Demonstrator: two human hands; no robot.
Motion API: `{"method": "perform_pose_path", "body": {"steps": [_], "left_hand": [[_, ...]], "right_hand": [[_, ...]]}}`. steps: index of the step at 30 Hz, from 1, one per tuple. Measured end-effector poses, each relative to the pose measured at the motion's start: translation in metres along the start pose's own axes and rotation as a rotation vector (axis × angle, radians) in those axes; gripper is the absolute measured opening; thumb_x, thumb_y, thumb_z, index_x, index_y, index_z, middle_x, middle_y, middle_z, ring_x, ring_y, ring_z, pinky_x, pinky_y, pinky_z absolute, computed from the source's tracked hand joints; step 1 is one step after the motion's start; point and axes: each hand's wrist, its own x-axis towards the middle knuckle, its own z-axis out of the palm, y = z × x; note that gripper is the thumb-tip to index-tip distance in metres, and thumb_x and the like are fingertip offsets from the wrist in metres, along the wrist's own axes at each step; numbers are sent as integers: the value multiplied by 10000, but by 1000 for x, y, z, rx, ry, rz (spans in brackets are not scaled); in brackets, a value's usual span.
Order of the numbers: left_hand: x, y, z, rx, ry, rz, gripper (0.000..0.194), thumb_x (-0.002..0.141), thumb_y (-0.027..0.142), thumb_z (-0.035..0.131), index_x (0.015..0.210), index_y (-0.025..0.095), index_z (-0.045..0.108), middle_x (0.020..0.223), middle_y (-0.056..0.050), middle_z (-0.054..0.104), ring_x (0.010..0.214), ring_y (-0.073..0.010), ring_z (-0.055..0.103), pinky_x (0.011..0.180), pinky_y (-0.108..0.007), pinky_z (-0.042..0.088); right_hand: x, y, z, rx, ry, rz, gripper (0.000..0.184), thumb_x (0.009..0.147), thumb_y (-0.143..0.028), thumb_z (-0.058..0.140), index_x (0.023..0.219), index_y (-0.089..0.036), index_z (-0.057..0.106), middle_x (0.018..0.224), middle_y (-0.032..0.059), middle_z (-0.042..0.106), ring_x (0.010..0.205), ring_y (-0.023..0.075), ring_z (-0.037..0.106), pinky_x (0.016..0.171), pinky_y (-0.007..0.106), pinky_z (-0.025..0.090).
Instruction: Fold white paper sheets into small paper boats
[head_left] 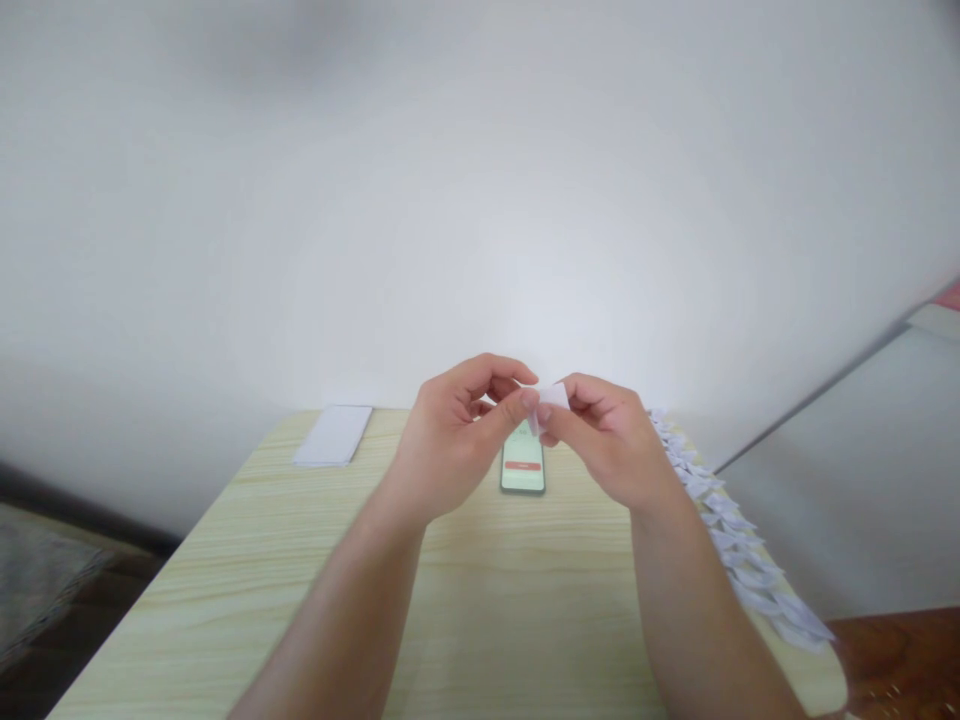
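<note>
A small folded piece of white paper is held up in front of me, above the far part of the table. My left hand pinches its left side between thumb and fingers. On the other side, my right hand grips it with the thumb at its lower edge. The fingers partly cover the paper, so its full shape is hidden. Below and behind the hands lies a phone with a lit pale green screen and a red bar, its upper part covered.
A stack of white paper sheets rests at the table's far left corner. Many folded white paper pieces line the right edge of the wooden table. A white wall rises behind it, and a grey-white panel stands to the right.
</note>
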Motion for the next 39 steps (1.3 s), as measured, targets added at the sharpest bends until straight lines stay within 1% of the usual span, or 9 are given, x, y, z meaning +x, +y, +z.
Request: {"method": "perform_pose_path", "body": {"steps": [3, 7, 9, 14, 25, 28, 31, 35, 39], "left_hand": [[-1, 1, 3, 130, 95, 20, 164, 912, 352, 718, 947, 208, 647, 813, -11, 657, 760, -153, 609, 653, -277, 491], [-4, 5, 5, 319, 36, 55, 126, 908, 302, 675, 834, 205, 642, 800, -4, 664, 744, -149, 601, 694, -300, 493], [-4, 7, 6, 386, 17, 83, 125, 914, 273, 643, 810, 205, 663, 801, -4, 684, 747, -149, 610, 697, -303, 489], [-4, 5, 8, 455, 56, 107, 135, 913, 244, 604, 808, 209, 680, 789, -3, 691, 723, -145, 615, 618, -269, 473], [-5, 4, 8, 390, 27, 93, 102, 925, 253, 631, 876, 225, 715, 896, -13, 723, 856, -170, 636, 523, -229, 389], [-2, 4, 5, 275, 30, 25, 145, 937, 329, 650, 889, 216, 729, 876, -21, 732, 838, -180, 647, 609, -252, 459], [1, 0, 1, 139, 44, -27, 298, 959, 452, 634, 849, 197, 743, 799, -29, 710, 776, -174, 626, 692, -290, 502], [4, -3, -2, 51, 72, -107, 299, 948, 439, 657, 808, 186, 733, 741, -22, 676, 702, -149, 592, 658, -276, 505], [5, -2, -3, 3, 82, -157, 239, 933, 395, 675, 816, 193, 726, 734, -15, 648, 713, -147, 589, 628, -259, 518]], "right_hand": [[1, 2, 2, -18, 98, -11, 256, 922, -385, 723, 756, -206, 648, 722, -4, 648, 695, 149, 589, 618, 277, 463], [3, 6, 4, -32, 200, -20, 217, 913, -361, 728, 777, -209, 657, 693, -15, 642, 660, 146, 595, 608, 276, 469], [4, 6, 4, -36, 211, -24, 204, 913, -358, 725, 786, -209, 667, 701, -13, 648, 664, 148, 606, 613, 278, 479], [5, 7, 4, -9, 188, -17, 142, 883, -329, 741, 837, -209, 681, 751, -3, 672, 707, 161, 626, 634, 288, 505], [6, 8, 1, 49, 164, -25, 86, 865, -266, 731, 853, -213, 665, 770, -10, 666, 730, 160, 631, 666, 294, 527], [4, 6, 3, 20, 173, -95, 75, 870, -274, 744, 884, -232, 682, 848, 7, 691, 784, 171, 649, 686, 301, 541], [2, 4, 6, -86, 231, -224, 14, 903, -252, 715, 902, -265, 718, 952, 27, 693, 902, 195, 675, 756, 330, 572], [0, 3, 8, -192, 221, -341, 201, 936, -171, 643, 1004, -313, 768, 1064, 35, 708, 1009, 208, 678, 839, 363, 587], [-2, 2, 4, -206, 141, -361, 324, 906, -123, 641, 1135, -323, 753, 1123, 14, 748, 1021, 205, 689, 900, 380, 575]]}}
